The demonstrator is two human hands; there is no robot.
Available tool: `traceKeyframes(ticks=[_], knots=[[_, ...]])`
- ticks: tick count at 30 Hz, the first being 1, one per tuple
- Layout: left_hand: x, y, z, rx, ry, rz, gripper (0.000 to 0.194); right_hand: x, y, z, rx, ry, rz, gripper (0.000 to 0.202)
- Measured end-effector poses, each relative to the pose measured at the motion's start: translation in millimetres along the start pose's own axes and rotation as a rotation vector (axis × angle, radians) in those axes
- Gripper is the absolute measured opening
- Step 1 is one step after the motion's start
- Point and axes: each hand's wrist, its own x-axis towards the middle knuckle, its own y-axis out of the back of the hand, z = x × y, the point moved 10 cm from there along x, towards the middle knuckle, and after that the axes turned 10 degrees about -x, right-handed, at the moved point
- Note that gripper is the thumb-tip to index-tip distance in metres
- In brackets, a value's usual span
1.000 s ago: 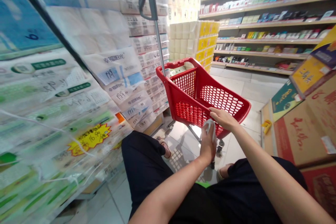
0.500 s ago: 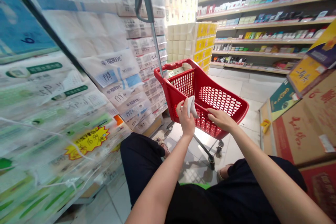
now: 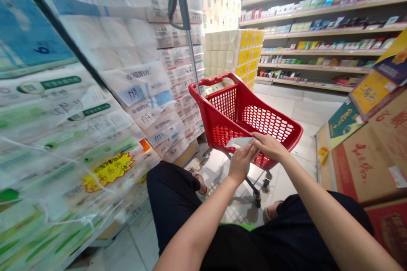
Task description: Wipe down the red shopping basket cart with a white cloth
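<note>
A red plastic shopping cart (image 3: 219, 112) with perforated basket walls stands in front of my knees. My left hand (image 3: 242, 163) is at its near side wall, fingers stretched over a white tissue or cloth (image 3: 239, 142), which lies against the red plastic; part of it is covered by the fingers. My right hand (image 3: 269, 145) holds the basket's near rim, close beside my left fingertips. Its fingers bend over the edge, with their far ends partly hidden. Whether the two hands touch, I cannot tell.
Stacked paper packs (image 3: 136, 84) rise along the left, with a yellow price sign (image 3: 108, 171). Cartons (image 3: 362, 156) line the right side. Goods-filled shelves (image 3: 321, 29) stand at the back. A grey handle (image 3: 179, 4) on a metal pole rises by the cart.
My left hand has moved right and slightly down along the cart's side, closer to my right hand, bringing the white tissue or cloth with it. My right hand stays on the rim.
</note>
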Motion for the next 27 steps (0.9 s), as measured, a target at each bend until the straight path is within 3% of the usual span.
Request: traceKeyframes(ticks=[3,5,9,12,15,20,24,27], knots=[[5,12.2,-5,0.098,-0.085,-0.094,0.057,-1,-1,0,-0.014,0.011,0.007,0.027],[12,30.5,-15,0.133,-0.107,-0.116,0.054,-1,0,-1,-0.015,0.014,0.011,0.028],[29,82.4,-48,0.159,-0.001,0.047,0.056,-1,1,-2,-0.012,-0.005,-0.012,0.028],[34,95.9,-65,0.168,0.101,0.138,0.06,0,3,-3,-0.021,-0.022,-0.015,0.029],[29,80.2,-63,0.121,0.158,0.18,0.064,0,3,-3,-0.033,-0.028,-0.006,0.029],[7,30.7,-35,0.085,0.148,0.126,0.068,-2,3,-3,-0.032,-0.018,0.003,0.027],[-5,1.3,-8,0.124,-0.04,-0.109,0.063,-3,3,-3,-0.036,0.002,0.003,0.024],[-8,-2.2,4,0.156,-0.18,-0.254,0.062,-3,2,-3,-0.034,-0.001,-0.003,0.021]])
